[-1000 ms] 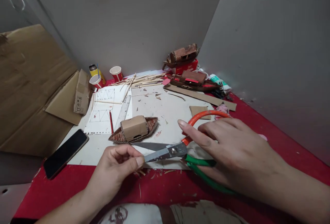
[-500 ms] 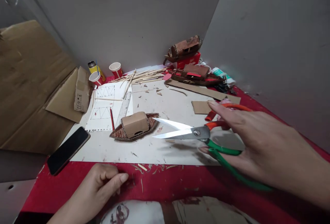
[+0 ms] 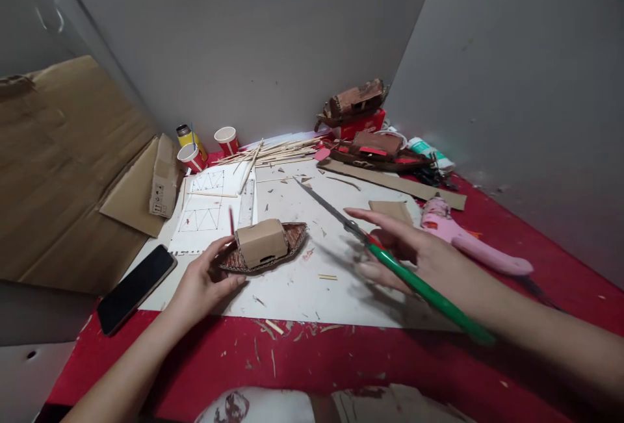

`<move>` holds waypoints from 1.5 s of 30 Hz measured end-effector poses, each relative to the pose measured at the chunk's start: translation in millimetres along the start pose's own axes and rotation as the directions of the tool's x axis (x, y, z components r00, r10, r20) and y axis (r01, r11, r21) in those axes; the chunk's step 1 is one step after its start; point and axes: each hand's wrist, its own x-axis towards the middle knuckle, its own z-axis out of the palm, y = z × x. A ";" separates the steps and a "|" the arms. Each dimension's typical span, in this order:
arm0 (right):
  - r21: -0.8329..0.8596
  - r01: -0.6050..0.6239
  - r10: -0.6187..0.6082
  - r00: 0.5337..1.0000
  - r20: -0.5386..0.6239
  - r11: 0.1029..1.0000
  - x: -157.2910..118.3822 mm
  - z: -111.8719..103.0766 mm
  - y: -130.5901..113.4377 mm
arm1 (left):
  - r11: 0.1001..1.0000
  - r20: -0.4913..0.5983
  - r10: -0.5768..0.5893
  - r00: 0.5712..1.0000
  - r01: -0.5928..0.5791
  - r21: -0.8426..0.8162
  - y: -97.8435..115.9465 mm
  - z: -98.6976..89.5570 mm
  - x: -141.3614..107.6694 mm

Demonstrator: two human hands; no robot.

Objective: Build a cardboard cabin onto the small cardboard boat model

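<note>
- On my feed, the left hand [image 3: 207, 283] grips one end of the cardboard model boat [image 3: 263, 243], which lies at its two o'clock.
- I see the right hand [image 3: 433, 253] at the boat's three o'clock, grasping scissors [image 3: 402, 270] (green handle showing).
- Phone [image 3: 136, 288]: the boat's eight o'clock.

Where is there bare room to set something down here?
Mostly bare: white sheet between small boat and scissors, bar two slivers and a red smear; red cloth between phone and left forearm. Crowded: the back, with sticks, cups and two boats.
</note>
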 end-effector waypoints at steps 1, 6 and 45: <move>0.057 -0.069 0.068 0.997 0.035 0.996 4.3 2.0 -3.5 | 0.999 -0.015 0.035 0.999 -0.034 0.016 -0.1 2.1 3.4; 0.263 -0.285 0.255 0.956 0.144 0.922 37.9 10.0 -15.7 | 0.985 -0.034 0.165 0.986 -0.163 0.061 1.0 6.9 11.5; 0.256 0.099 -0.075 0.992 -0.100 0.962 20.1 -3.8 -44.7 | 0.606 -0.007 0.009 1.000 -0.010 -0.795 48.5 23.7 10.3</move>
